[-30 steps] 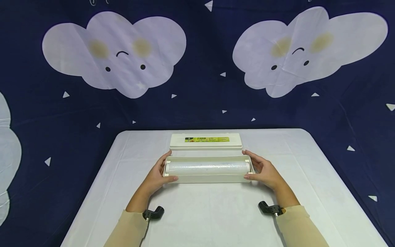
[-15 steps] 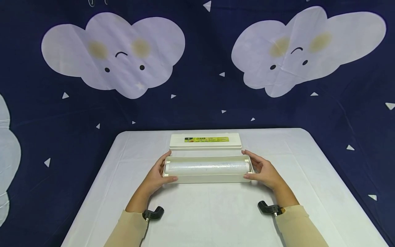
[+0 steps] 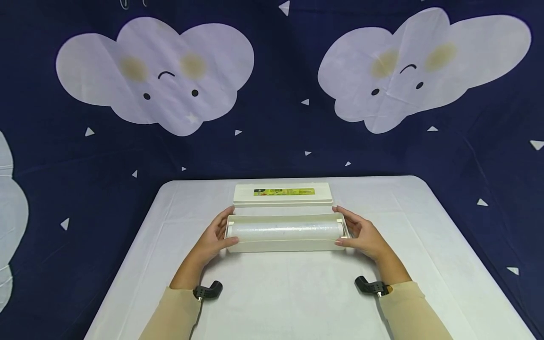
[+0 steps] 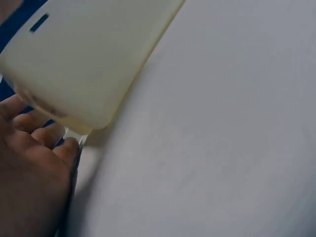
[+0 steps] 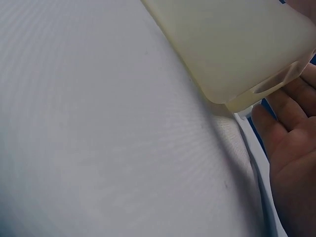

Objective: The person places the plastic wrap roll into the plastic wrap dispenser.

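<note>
I find the open box (image 3: 289,246) resting on the white surface (image 3: 297,293), nearer its far edge than its near one and roughly midway between its side edges. Its long sides run parallel to that far edge. Inside lies a roll (image 3: 289,230) of shiny, clear-looking film, reaching almost from end to end.

The right hand (image 3: 367,236) grips the right end of the box: thumb on the front wall near the corner, other fingers round the end. In the right wrist view I note a long opening (image 5: 279,81) in that end, beside the fingers.

The left hand (image 3: 210,240) is at the left end, thumb at the front corner, remaining fingers round the end and towards the back. I cannot tell whether this thumb and these fingers actually pinch the box.

Between the box and the far edge I record a cream lid (image 3: 283,200), apart from the box, bearing a yellow-green label (image 3: 297,191) with print too small to read.

Both wrists carry black devices (image 3: 208,289) below beige sleeves (image 3: 174,311). Beyond the far edge hangs a navy cloth (image 3: 276,141) printed with pale clouds (image 3: 161,106).
</note>
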`<state>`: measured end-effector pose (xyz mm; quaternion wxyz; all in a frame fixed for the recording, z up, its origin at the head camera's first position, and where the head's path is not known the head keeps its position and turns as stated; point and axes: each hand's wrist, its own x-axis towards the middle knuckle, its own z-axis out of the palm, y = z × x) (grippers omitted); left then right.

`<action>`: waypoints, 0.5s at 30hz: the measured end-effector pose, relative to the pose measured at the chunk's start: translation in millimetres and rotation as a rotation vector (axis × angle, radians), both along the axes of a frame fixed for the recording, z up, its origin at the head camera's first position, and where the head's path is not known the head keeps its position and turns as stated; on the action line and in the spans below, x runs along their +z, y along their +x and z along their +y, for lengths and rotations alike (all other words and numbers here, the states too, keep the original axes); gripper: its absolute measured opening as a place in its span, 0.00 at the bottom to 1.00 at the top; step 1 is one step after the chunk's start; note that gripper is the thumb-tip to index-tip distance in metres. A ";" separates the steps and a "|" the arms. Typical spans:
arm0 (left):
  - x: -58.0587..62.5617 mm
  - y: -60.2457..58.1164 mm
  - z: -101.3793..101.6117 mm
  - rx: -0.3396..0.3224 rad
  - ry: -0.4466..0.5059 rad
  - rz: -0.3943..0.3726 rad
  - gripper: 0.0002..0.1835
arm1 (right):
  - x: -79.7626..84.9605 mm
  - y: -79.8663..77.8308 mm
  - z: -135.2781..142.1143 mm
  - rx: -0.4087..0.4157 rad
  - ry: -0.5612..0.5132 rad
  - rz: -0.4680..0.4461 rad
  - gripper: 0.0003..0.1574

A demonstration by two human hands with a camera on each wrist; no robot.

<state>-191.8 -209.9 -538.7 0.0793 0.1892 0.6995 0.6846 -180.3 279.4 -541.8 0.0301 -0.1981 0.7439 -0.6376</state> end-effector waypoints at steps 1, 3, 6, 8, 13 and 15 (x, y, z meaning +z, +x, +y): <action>0.3 -1.6 -1.9 -0.007 0.000 0.010 0.52 | -0.1 0.0 0.1 0.000 0.001 0.000 0.64; 2.6 -4.8 -5.6 -0.016 0.005 0.022 0.49 | 0.2 0.3 0.2 -0.002 0.000 0.001 0.64; 7.6 -11.5 -12.2 -0.013 0.010 0.037 0.44 | 0.9 0.5 0.2 -0.004 -0.003 -0.001 0.65; 11.8 -16.6 -16.8 0.011 -0.002 0.041 0.42 | 1.3 0.6 0.1 0.000 -0.008 0.001 0.65; 20.9 -34.4 -27.4 0.087 -0.061 0.057 0.37 | 1.4 0.5 -0.2 0.012 -0.015 0.002 0.65; 25.1 -42.2 -30.0 0.107 -0.083 0.064 0.38 | 2.1 0.6 -0.2 0.007 -0.012 -0.002 0.65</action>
